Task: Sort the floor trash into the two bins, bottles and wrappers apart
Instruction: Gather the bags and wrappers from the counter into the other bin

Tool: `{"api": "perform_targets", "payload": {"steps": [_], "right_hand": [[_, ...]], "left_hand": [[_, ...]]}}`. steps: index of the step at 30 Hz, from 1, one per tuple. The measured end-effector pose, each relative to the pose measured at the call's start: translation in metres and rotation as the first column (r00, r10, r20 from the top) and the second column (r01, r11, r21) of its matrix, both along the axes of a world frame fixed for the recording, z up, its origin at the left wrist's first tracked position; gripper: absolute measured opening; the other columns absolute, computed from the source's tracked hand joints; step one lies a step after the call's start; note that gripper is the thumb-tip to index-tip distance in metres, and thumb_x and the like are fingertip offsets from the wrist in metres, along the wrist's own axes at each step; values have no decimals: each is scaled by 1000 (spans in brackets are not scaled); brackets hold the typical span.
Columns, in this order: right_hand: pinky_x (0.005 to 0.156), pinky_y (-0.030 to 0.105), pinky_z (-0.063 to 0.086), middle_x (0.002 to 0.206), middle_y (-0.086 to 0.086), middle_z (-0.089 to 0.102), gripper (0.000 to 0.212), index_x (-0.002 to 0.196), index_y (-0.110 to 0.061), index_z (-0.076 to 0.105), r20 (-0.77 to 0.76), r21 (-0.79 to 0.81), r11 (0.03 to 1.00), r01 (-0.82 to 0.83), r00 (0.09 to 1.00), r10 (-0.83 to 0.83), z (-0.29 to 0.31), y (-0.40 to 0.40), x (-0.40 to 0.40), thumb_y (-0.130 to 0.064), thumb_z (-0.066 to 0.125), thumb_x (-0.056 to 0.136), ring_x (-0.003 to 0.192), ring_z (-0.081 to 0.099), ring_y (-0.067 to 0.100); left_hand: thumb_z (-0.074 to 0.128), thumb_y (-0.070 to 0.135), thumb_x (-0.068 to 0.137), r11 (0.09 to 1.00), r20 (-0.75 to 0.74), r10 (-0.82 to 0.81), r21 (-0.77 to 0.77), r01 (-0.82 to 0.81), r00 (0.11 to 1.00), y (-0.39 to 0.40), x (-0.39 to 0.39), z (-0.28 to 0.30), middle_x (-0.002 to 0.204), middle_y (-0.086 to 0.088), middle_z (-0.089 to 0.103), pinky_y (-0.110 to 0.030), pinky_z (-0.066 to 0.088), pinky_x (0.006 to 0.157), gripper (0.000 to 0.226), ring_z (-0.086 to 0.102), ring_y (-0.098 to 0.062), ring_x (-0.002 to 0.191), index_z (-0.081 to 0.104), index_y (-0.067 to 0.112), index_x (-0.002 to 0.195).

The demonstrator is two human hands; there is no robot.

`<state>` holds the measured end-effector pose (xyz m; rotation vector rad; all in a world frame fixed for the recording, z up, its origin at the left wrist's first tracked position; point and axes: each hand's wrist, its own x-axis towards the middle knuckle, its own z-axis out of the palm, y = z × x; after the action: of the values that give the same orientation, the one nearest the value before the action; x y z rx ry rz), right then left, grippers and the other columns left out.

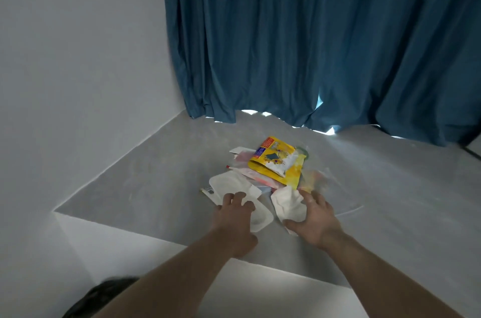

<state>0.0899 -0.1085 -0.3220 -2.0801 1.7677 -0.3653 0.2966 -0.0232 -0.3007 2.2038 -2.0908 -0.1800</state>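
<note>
On pale grey floor (156,174) before blue pleated curtain (312,44), gathering step at a heap of wrappers: left hand (234,224) with fingers curled over flat white plastic tray lid (231,183), right hand (316,221) gripping crumpled white paper wrapper (287,204) between thumb and fingers. Next move judged to call for lifting both clear of the heap and carrying to a wrapper bin, none in view. Behind, touching the heap, glossy yellow printed foil pouch (276,159), creased and lying tilted atop pink-and-white sheets (250,174); no bottle plainly discernible.
</note>
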Motion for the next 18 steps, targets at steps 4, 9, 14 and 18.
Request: {"api": "perform_targets", "payload": {"steps": [4,9,14,18], "right_hand": [[119,49,24,163,4,13,124,154,-40,18,-82,45,998,48,996,-44,-22,-14,3,-90,56,47,147,19,38],[111,43,36,150,2,40,83,144,-40,43,-186,33,992,124,976,-116,-49,-11,-2,-79,55,72,138,40,30],[87,33,43,105,-2,73,24,96,-27,72,-201,-174,974,144,963,-178,-44,3,-13,-37,53,85,106,65,24],[81,33,46,93,1,72,21,82,-21,70,-152,-204,962,183,965,-216,-35,8,-23,-30,51,83,97,67,28]], "left_hand": [[66,34,77,995,6,-26,-95,26,1000,-6,0,-18,153,7,34,-36,31,109,52,23,-21,141,58,30,129],[60,26,85,985,35,-51,-160,56,998,-5,3,-26,133,10,54,-36,37,104,37,34,-20,130,68,25,120],[60,20,84,970,-46,-75,-235,62,996,4,7,-20,123,14,59,-31,39,97,33,38,-16,127,68,27,115],[66,13,77,929,-144,-132,-363,72,981,23,14,-8,110,13,65,-36,54,86,29,45,-13,119,72,25,102]]}}
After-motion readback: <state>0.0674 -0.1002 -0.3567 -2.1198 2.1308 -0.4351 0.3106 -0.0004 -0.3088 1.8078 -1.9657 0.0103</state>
